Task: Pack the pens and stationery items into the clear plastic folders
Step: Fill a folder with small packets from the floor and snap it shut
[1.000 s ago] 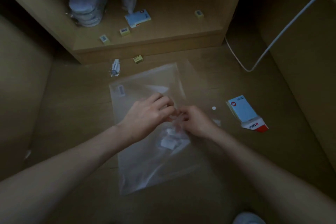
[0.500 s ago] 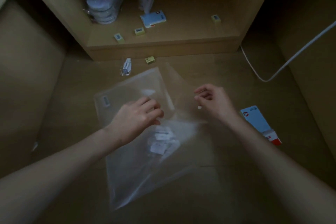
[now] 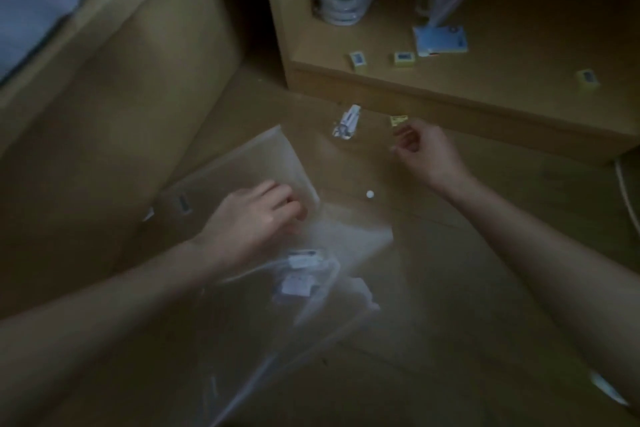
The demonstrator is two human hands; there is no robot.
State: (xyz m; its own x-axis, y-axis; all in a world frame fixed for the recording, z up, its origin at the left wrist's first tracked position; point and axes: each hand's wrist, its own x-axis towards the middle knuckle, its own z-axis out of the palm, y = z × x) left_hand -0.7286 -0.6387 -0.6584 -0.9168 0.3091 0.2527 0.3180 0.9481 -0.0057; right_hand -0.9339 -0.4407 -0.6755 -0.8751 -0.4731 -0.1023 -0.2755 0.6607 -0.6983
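Left hand (image 3: 258,218) curled, gripping folder (image 3: 242,177) edge, right hand (image 3: 424,149) loosely curled, empty, beside yellow box (image 3: 398,121), white packet (image 3: 348,123) nearby, boxes (image 3: 403,59) on shelf (image 3: 450,94)

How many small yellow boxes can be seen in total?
4. Three lie on the shelf: left, middle, right. One lies on the floor beside the right hand. Others may be hidden.

All printing on the labels is too blurred to read.

Before us a folder (image 3: 277,163) flat on the floor (image 3: 450,288), small packets (image 3: 298,274) inside it, a small box (image 3: 398,120) beyond its right, more boxes (image 3: 403,58) on the shelf (image 3: 519,55) behind.
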